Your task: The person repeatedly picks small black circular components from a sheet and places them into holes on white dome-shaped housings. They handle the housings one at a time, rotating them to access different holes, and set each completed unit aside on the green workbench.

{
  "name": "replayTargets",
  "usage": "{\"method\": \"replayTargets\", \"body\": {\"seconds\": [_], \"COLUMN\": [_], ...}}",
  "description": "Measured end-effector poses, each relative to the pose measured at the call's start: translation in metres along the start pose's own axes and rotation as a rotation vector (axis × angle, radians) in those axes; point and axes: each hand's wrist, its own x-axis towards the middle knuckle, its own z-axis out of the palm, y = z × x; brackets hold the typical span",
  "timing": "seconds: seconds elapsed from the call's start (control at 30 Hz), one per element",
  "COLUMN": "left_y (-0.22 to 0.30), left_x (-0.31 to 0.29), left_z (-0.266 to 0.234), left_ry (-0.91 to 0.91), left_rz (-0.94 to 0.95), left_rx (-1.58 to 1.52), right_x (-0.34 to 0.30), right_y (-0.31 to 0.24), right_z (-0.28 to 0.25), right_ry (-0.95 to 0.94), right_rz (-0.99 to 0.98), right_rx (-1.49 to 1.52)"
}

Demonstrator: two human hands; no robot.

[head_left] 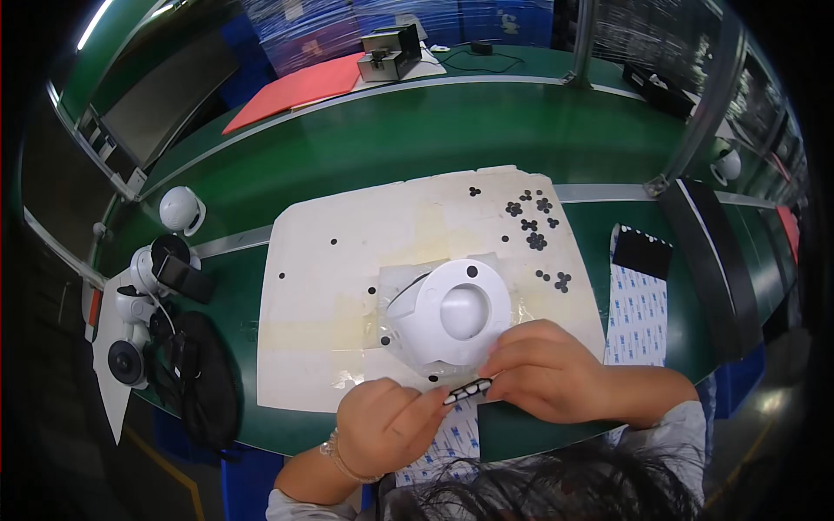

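Observation:
A white round plastic housing (452, 313) with a bowl-shaped hollow lies on a white work mat (330, 286) on the green table. Just in front of it, my left hand (387, 425) and my right hand (543, 373) pinch the two ends of a small strip (467, 390) carrying black round pads. My right hand's fingers rest near the housing's front edge. Several loose black pads (530, 221) are scattered on the mat's far right corner.
White camera-like devices (181, 208) and black parts (187, 365) sit at the left. Sheets of backing paper (638, 304) and a black strip (712, 260) lie to the right. A red folder (295, 91) and a small box (391, 54) are at the far edge.

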Motion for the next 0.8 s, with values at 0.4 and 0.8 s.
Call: {"method": "replayTargets", "body": {"seconds": [0.4, 0.8], "left_y": [0.000, -0.001], "left_x": [0.001, -0.003], "left_z": [-0.006, -0.008], "left_ry": [0.009, 0.024], "left_rz": [-0.059, 0.043], "left_rx": [-0.113, -0.031], "right_x": [0.020, 0.014], "right_y": [-0.015, -0.008], "right_z": [0.025, 0.022], "right_ry": [0.069, 0.136], "right_rz": [-0.082, -0.286], "right_rx": [-0.152, -0.197]}}
